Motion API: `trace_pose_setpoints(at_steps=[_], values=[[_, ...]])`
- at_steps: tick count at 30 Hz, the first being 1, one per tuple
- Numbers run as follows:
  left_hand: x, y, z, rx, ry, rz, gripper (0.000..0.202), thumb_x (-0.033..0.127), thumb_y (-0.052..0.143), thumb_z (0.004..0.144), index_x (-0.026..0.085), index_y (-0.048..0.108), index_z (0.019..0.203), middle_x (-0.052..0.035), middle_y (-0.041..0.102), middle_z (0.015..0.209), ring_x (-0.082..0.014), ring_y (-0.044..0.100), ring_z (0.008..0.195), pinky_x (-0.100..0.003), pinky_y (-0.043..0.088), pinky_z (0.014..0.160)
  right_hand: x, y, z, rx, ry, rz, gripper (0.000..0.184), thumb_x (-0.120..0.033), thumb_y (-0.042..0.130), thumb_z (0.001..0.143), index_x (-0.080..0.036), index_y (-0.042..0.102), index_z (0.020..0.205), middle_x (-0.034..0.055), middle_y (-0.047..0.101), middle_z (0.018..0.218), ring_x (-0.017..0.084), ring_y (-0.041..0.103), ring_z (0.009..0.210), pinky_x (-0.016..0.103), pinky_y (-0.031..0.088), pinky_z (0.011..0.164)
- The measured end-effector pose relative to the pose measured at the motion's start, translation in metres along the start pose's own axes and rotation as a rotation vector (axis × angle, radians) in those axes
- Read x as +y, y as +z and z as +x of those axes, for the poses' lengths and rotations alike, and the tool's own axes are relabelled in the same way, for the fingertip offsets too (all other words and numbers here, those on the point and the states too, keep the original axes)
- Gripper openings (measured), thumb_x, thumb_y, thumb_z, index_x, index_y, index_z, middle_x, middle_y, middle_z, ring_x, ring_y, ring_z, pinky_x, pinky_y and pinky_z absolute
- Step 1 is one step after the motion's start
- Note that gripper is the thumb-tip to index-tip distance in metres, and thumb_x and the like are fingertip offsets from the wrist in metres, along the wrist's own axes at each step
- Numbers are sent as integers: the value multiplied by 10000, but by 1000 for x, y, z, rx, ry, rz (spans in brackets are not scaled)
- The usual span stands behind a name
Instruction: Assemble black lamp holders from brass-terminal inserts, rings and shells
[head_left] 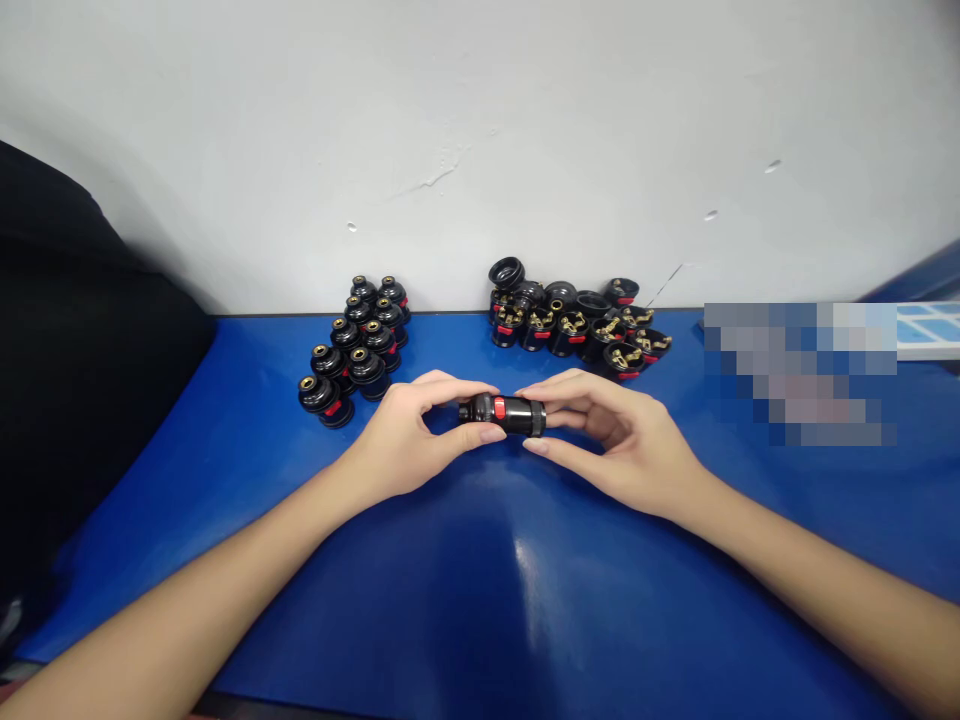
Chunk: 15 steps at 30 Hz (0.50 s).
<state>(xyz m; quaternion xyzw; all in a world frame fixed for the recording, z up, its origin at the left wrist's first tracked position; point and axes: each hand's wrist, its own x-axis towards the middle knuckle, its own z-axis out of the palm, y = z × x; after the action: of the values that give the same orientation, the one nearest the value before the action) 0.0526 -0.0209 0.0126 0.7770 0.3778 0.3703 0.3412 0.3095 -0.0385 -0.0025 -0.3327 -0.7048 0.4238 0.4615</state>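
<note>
Lying on its side between my hands is a black lamp holder (517, 414) with a red switch on its body and a ribbed ring at its right end. My left hand (424, 430) pinches the capped end between thumb and fingers. Around the ringed end, the thumb and fingers of my right hand (615, 430) are curled and touch it. Beyond my left hand stand several capped lamp holders (367, 370), upright in two rows with brass-coloured openings on top. Several uncapped lamp holder bodies (573, 334) with brass terminals are grouped behind my right hand.
Loose black caps (507, 272) lie among the uncapped bodies at the back. The blue table (420, 600) meets a pale wall (480, 130). A dark cloth-like shape (75, 300) borders the left side. A pixelated patch covers something at right, beside a white-and-blue item (928, 330).
</note>
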Motion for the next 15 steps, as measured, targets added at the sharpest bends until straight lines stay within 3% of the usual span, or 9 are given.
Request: trace_pose_setpoints(at_steps=[11, 15], values=[[4, 3, -5, 83, 120, 101, 340, 314, 893, 887, 225, 811, 1205, -69, 789, 1107, -205, 748, 1012, -355, 607, 970, -3, 1, 0, 15, 59, 62, 336, -290, 904, 887, -250, 763, 1190, 94, 837, 1181, 286, 836, 1073, 447, 715, 990], [4, 5, -4, 101, 168, 106, 340, 309, 850, 928, 212, 765, 1242, -76, 810, 1141, -214, 756, 1039, -364, 607, 976, -1, 1, -1, 16, 23, -13, 374, -293, 855, 933, -269, 748, 1291, 82, 823, 1263, 282, 828, 1125, 459, 695, 1037]])
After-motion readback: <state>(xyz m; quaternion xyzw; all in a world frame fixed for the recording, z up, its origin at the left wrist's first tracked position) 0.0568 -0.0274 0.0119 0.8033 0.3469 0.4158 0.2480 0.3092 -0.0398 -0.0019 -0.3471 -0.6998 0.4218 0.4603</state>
